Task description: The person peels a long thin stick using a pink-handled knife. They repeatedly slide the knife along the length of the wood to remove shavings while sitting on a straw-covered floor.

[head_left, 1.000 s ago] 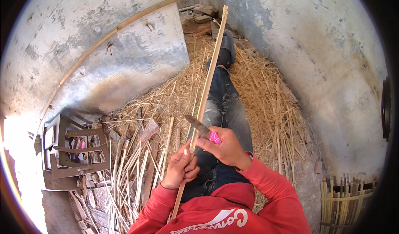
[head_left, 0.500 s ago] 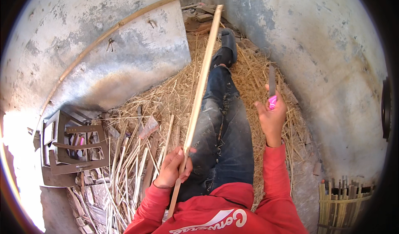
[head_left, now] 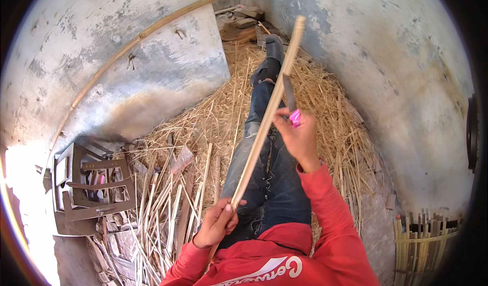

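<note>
Fingers of our left hand gripped a long, flat, pale wooden strip slanting beyond them, while those of our right hand clasped a pink-handled metal knife just beside it, the trimming apparently underway but unfinished, straw-coloured shavings lying past the fingertips.

Spreads out below as a grey floor, partly bare toward the right wall, thickly littered elsewhere with straw-coloured shavings. Bears a loose criss-cross of long pale strips on the left, with a flat pinkish-grey slab near their upper ends. Carries broken bricks in the far corner and a brown open frame at left.
</note>
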A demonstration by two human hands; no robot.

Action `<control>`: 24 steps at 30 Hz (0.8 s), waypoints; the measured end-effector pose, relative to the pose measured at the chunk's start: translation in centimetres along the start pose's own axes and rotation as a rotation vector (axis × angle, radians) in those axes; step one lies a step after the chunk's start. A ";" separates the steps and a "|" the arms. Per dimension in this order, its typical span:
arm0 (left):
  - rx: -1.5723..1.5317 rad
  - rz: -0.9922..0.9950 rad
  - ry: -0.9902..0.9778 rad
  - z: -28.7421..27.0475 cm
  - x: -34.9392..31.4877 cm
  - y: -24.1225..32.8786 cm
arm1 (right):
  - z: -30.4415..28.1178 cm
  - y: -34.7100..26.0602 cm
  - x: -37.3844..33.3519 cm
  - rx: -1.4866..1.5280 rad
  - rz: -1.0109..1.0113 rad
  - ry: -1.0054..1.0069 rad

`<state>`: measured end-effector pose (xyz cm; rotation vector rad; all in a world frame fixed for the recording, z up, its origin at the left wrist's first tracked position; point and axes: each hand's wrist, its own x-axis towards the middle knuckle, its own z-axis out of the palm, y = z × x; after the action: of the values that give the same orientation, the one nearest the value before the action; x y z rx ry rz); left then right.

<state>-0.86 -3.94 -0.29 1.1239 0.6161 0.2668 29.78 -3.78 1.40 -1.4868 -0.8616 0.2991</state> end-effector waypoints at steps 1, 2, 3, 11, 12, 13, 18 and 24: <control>0.044 -0.004 -0.012 0.0 -0.4 0.0 | -0.6 0.3 0.9 -0.024 -0.019 0.026; 0.091 0.040 0.005 -0.1 -0.6 -0.4 | -1.2 0.4 1.6 -0.048 -0.037 0.052; 0.134 0.088 0.034 -0.2 -0.8 -1.0 | -1.4 0.1 2.2 -0.044 -0.056 0.076; -0.053 0.053 0.033 -1.3 -1.7 -1.1 | -6.1 -0.1 6.0 -0.262 -0.168 0.063; -0.049 0.042 0.022 -1.4 -1.8 -0.9 | -6.3 -0.1 6.4 -0.288 -0.184 0.055; -0.046 0.031 0.011 -1.4 -1.9 -0.6 | -6.5 0.0 6.9 -0.315 -0.199 0.047; -0.080 -0.002 -0.046 -2.2 -2.3 -0.8 | -6.6 -1.5 8.4 -0.362 -0.217 0.060; -0.144 -0.037 -0.093 -2.0 -2.4 -0.3 | -4.4 -1.4 7.7 -0.448 -0.296 0.067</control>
<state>-4.02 -3.77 -0.32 0.9797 0.5267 0.2220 37.47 -2.11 5.79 -1.7363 -1.1277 -0.1756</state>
